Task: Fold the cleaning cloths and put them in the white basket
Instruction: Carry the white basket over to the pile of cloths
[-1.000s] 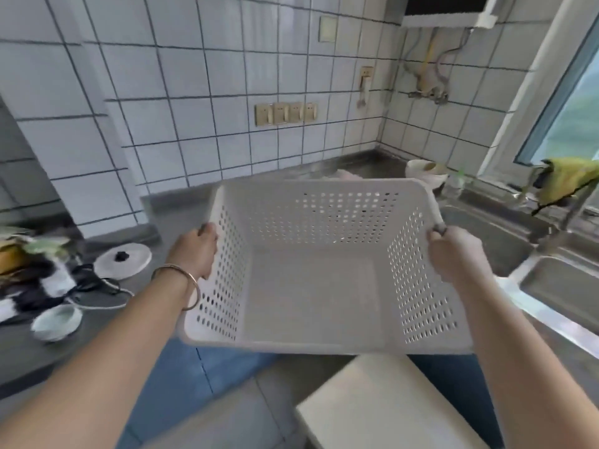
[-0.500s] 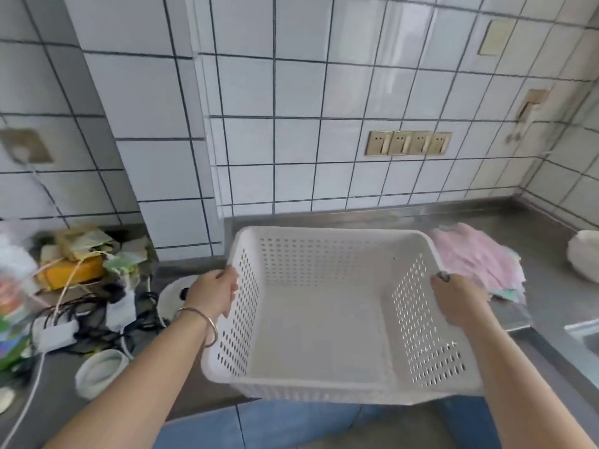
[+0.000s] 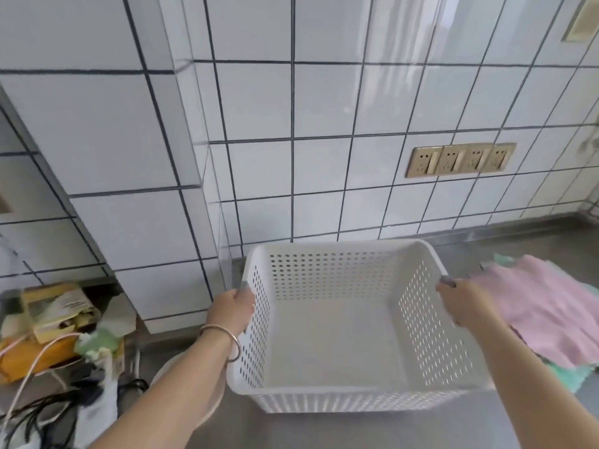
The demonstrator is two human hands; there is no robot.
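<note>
I hold the empty white perforated basket [image 3: 337,400] over the steel counter, close to the tiled wall. My left hand [image 3: 230,311] grips its left rim and my right hand [image 3: 463,301] grips its right rim. A pile of cleaning cloths lies unfolded on the counter just right of the basket: a pink cloth [image 3: 544,311] on top, a green cloth [image 3: 575,379] showing under it at the near edge. My right arm hides part of the pile.
Left of the basket sits clutter: a yellow packet [image 3: 29,358], a cardboard box [image 3: 55,306], cables [image 3: 42,413] and a round white lid [image 3: 207,406] under my left arm. A tiled pillar [image 3: 129,222] juts out at the left. Wall sockets [image 3: 460,159] are above the counter [image 3: 356,432].
The basket has travelled left and forward from over the floor near the sink to over the counter by the wall. The cloth pile came into view on the right. Both hands kept their grip.
</note>
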